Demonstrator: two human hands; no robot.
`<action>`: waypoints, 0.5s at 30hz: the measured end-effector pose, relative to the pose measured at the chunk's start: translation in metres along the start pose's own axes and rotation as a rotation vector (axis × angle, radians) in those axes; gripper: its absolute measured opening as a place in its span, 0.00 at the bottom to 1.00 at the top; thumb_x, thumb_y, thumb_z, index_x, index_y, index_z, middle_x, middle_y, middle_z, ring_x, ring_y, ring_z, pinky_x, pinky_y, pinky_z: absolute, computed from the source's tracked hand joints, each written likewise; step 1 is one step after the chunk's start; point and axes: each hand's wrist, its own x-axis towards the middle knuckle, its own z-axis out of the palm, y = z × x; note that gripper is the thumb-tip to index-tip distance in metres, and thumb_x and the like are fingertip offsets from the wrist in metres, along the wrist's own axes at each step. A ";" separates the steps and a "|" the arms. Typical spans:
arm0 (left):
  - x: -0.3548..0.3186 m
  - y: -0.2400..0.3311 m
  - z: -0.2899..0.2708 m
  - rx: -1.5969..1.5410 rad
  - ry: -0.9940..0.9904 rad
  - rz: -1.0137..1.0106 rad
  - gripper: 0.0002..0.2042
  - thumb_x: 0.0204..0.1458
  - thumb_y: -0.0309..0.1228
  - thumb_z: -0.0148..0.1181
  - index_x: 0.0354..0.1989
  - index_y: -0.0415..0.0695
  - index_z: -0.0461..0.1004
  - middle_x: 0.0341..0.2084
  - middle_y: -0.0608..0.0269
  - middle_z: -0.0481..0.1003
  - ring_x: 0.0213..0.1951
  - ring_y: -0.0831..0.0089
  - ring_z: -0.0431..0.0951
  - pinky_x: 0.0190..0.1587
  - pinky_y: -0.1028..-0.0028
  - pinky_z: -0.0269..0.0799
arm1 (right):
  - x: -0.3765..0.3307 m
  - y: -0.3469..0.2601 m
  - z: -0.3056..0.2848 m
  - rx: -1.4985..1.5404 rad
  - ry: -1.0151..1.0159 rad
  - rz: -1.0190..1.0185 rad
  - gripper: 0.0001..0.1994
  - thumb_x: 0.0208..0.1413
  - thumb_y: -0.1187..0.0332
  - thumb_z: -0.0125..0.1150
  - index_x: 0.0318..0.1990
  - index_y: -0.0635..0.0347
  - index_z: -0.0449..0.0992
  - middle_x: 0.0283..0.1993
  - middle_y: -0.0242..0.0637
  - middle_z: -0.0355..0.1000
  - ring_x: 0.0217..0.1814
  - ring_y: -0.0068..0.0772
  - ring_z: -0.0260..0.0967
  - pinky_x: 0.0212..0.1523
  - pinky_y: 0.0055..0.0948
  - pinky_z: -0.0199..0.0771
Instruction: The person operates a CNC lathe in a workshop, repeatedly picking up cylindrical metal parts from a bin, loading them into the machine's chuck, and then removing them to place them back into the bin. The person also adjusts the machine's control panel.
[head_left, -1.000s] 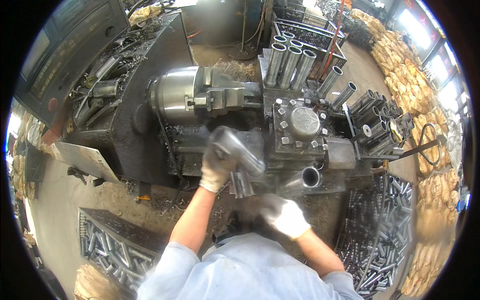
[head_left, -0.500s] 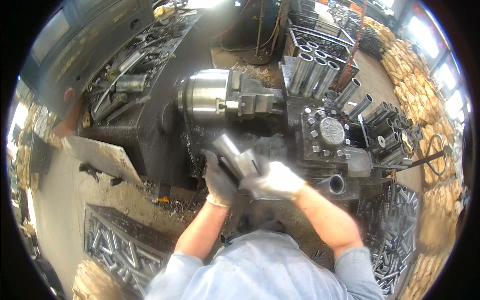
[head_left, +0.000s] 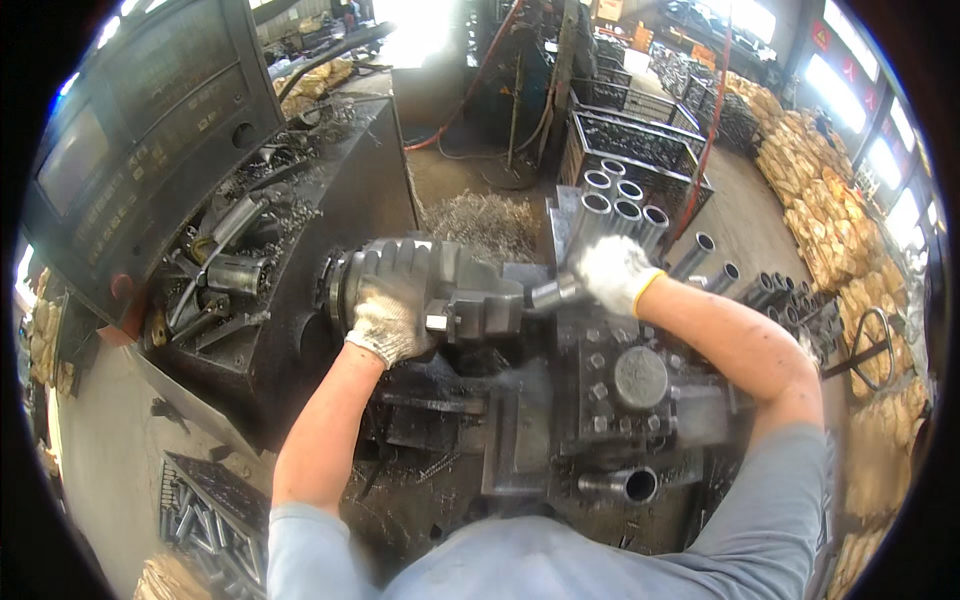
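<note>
Metal tube (head_left: 553,293) lies nearly level off the outer end of the lathe chuck (head_left: 485,312); contact cannot be told. Clock centred on the tube: at 2 o'clock the gloved right hand (head_left: 617,272) is closed around its far end, presumably leaving the near end free towards the chuck. At 9 o'clock the gloved left hand (head_left: 393,300) lies over the chuck, fingers extended, apparently for steadying. Tool post (head_left: 640,378) at 4–5. Upright tubes (head_left: 588,226) cluster at 1, likely for easy reach. One larger tube (head_left: 605,483) rests sideways at 5.
</note>
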 end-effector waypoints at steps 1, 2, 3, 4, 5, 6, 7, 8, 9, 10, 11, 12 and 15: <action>0.003 0.000 -0.023 0.065 -0.022 0.031 0.53 0.42 0.49 0.73 0.77 0.38 0.59 0.75 0.48 0.63 0.76 0.49 0.62 0.79 0.51 0.53 | 0.009 0.003 0.019 0.116 -0.010 -0.050 0.22 0.48 0.62 0.72 0.51 0.60 0.80 0.40 0.51 0.83 0.44 0.54 0.84 0.45 0.50 0.84; 0.014 -0.004 -0.047 -0.086 -0.104 0.065 0.57 0.33 0.47 0.80 0.75 0.38 0.61 0.73 0.45 0.67 0.74 0.47 0.66 0.77 0.54 0.61 | 0.019 0.002 0.034 0.218 -0.083 -0.058 0.22 0.47 0.60 0.73 0.49 0.60 0.81 0.40 0.51 0.84 0.45 0.55 0.85 0.45 0.50 0.85; 0.029 -0.007 -0.068 -0.209 -0.193 0.078 0.57 0.32 0.46 0.80 0.75 0.38 0.62 0.72 0.43 0.68 0.73 0.47 0.67 0.76 0.56 0.63 | 0.030 -0.004 0.047 0.415 -0.135 -0.075 0.27 0.44 0.56 0.74 0.50 0.62 0.81 0.42 0.53 0.84 0.47 0.56 0.84 0.47 0.50 0.85; 0.030 -0.006 -0.080 -0.319 -0.268 0.055 0.56 0.31 0.45 0.81 0.74 0.38 0.62 0.70 0.41 0.69 0.72 0.47 0.69 0.75 0.58 0.65 | 0.039 -0.011 0.057 0.512 -0.184 -0.068 0.31 0.42 0.53 0.76 0.52 0.61 0.80 0.43 0.54 0.84 0.47 0.57 0.84 0.48 0.49 0.85; 0.027 -0.005 -0.085 -0.395 -0.208 0.047 0.52 0.33 0.40 0.81 0.73 0.38 0.64 0.68 0.39 0.71 0.69 0.46 0.72 0.72 0.59 0.69 | 0.046 -0.020 0.064 0.545 -0.142 -0.119 0.32 0.42 0.53 0.76 0.55 0.62 0.80 0.43 0.52 0.84 0.46 0.57 0.84 0.47 0.48 0.85; 0.019 0.002 -0.079 -0.388 0.181 0.044 0.46 0.38 0.34 0.79 0.71 0.38 0.67 0.65 0.39 0.73 0.67 0.44 0.74 0.71 0.55 0.70 | 0.050 -0.026 0.068 0.567 -0.135 -0.161 0.34 0.42 0.53 0.75 0.57 0.62 0.79 0.43 0.51 0.85 0.44 0.56 0.84 0.46 0.47 0.85; -0.005 0.009 -0.064 -0.397 0.441 0.099 0.43 0.40 0.31 0.78 0.70 0.38 0.68 0.64 0.40 0.74 0.65 0.43 0.75 0.69 0.53 0.72 | 0.053 -0.033 0.069 0.565 -0.140 -0.175 0.35 0.41 0.53 0.76 0.57 0.62 0.78 0.44 0.53 0.84 0.46 0.56 0.84 0.47 0.47 0.84; -0.040 0.019 -0.040 -0.387 0.645 0.116 0.40 0.42 0.28 0.77 0.69 0.38 0.69 0.62 0.40 0.76 0.63 0.43 0.77 0.67 0.52 0.73 | 0.054 -0.038 0.069 0.538 -0.180 -0.149 0.36 0.40 0.53 0.76 0.57 0.63 0.78 0.45 0.55 0.84 0.48 0.57 0.84 0.48 0.47 0.84; -0.074 0.035 -0.008 -0.560 0.669 0.117 0.36 0.45 0.28 0.75 0.67 0.40 0.72 0.59 0.42 0.77 0.61 0.45 0.79 0.65 0.52 0.75 | 0.055 -0.040 0.067 0.459 -0.199 -0.072 0.37 0.38 0.52 0.77 0.57 0.64 0.78 0.46 0.56 0.84 0.49 0.57 0.83 0.50 0.48 0.84; -0.116 0.052 0.028 -0.741 0.663 0.086 0.32 0.48 0.27 0.74 0.65 0.43 0.74 0.56 0.43 0.79 0.58 0.46 0.81 0.63 0.53 0.78 | 0.054 -0.042 0.065 0.550 -0.244 -0.072 0.39 0.38 0.52 0.77 0.58 0.65 0.76 0.47 0.56 0.83 0.51 0.57 0.83 0.50 0.47 0.84; -0.158 0.070 0.063 -0.945 0.437 -0.038 0.29 0.47 0.25 0.74 0.61 0.42 0.77 0.55 0.43 0.80 0.58 0.47 0.81 0.62 0.56 0.78 | 0.051 -0.038 0.062 0.587 -0.214 -0.074 0.39 0.39 0.51 0.77 0.58 0.66 0.76 0.49 0.57 0.83 0.52 0.57 0.83 0.52 0.47 0.83; -0.195 0.084 0.095 -1.106 0.285 -0.152 0.25 0.53 0.26 0.72 0.61 0.41 0.78 0.51 0.48 0.83 0.54 0.50 0.83 0.62 0.57 0.78 | 0.049 -0.037 0.061 0.660 -0.216 -0.132 0.39 0.40 0.50 0.77 0.59 0.66 0.76 0.50 0.58 0.83 0.53 0.57 0.82 0.54 0.47 0.82; -0.264 0.101 0.167 -1.697 0.288 -1.012 0.14 0.61 0.40 0.66 0.47 0.42 0.82 0.40 0.57 0.83 0.41 0.63 0.83 0.48 0.63 0.80 | 0.037 -0.017 0.059 0.830 -0.192 -0.143 0.42 0.44 0.46 0.75 0.62 0.68 0.75 0.50 0.58 0.83 0.55 0.56 0.81 0.58 0.47 0.80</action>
